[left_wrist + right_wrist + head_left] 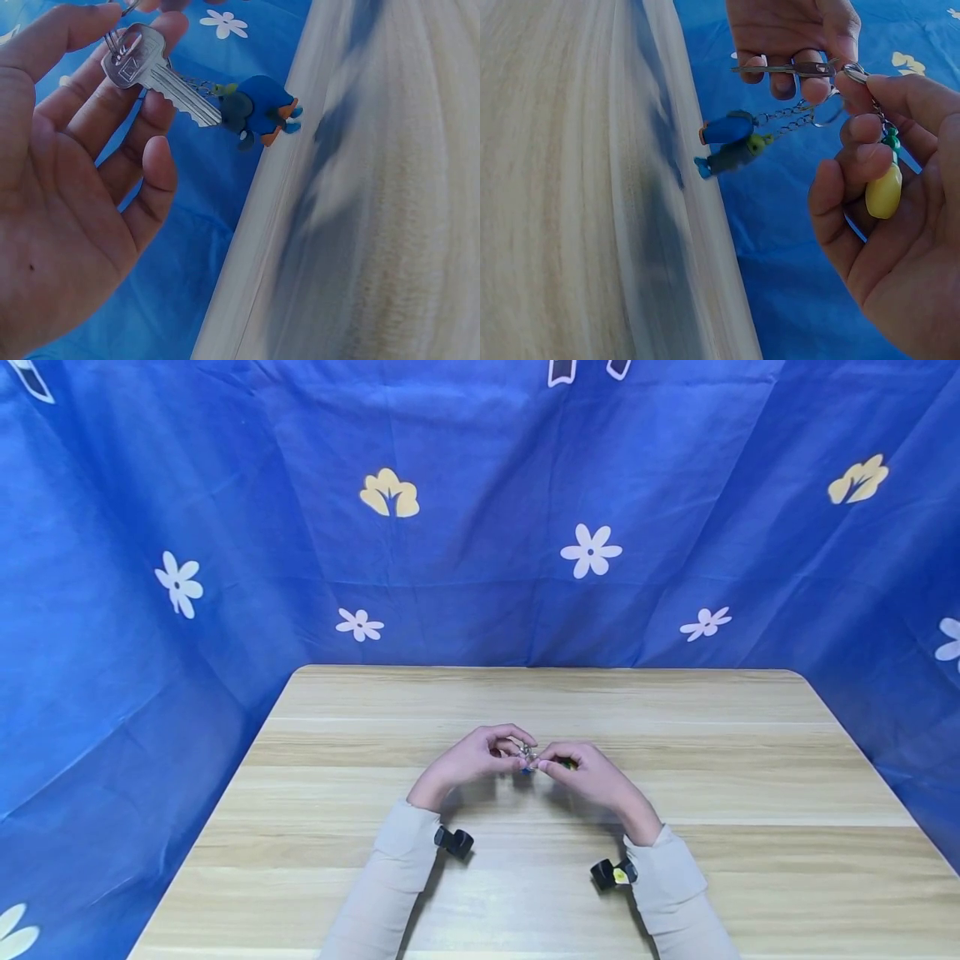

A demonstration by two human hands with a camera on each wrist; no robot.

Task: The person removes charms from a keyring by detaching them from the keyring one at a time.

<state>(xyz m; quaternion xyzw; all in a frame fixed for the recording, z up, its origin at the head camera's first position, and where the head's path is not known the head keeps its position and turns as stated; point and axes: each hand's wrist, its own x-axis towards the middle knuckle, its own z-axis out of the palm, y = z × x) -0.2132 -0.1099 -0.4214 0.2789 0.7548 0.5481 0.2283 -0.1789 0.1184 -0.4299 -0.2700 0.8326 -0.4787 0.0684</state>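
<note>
Above the table my two hands meet at a small metal key ring (855,73). My left hand (468,758) pinches the ring near its thumb tip, and a silver key (154,71) hangs from it across the fingers. My right hand (596,775) pinches the same ring between thumb and finger. From it, a yellow charm (883,193) with a green top dangles on a short chain against the right fingers. Blue figure charms (729,129) hang on chains from a second ring (829,116) below the left fingers. Fingers partly hide where the rings join.
A light wood-grain table (750,760) lies beneath the hands. Behind and beside it hangs a blue cloth (480,552) with white and yellow flowers. Black wrist cameras (454,842) are strapped over the pale sleeves (390,877).
</note>
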